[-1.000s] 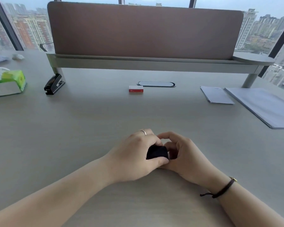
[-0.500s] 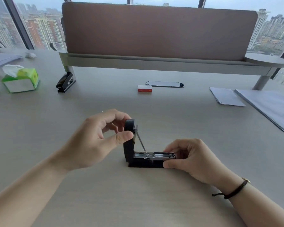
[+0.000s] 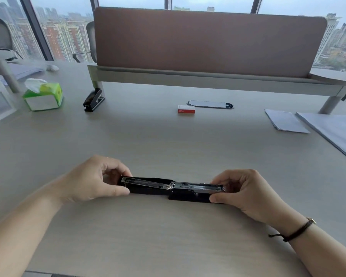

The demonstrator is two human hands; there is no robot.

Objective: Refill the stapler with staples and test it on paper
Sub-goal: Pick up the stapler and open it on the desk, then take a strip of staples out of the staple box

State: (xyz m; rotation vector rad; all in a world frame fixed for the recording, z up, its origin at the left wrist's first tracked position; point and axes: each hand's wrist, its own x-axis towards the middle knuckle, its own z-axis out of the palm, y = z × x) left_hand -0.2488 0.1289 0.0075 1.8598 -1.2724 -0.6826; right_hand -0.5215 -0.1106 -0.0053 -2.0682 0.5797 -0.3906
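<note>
A black stapler lies on the desk in front of me, swung fully open and flat, its metal staple channel facing up. My left hand grips the folded-back top arm at the left end. My right hand holds the base and channel at the right end. A small red and white staple box rests farther back at the desk's middle. Sheets of paper lie at the far right.
A black hole punch stands by the divider's left leg, and a green tissue box sits at the far left. A brown divider panel on a shelf spans the back. A larger paper stack reaches the right edge.
The stapler went from hidden between both hands, to its top arm standing upright, to lying fully open and flat. My left hand swung the top arm back and down to the left.
</note>
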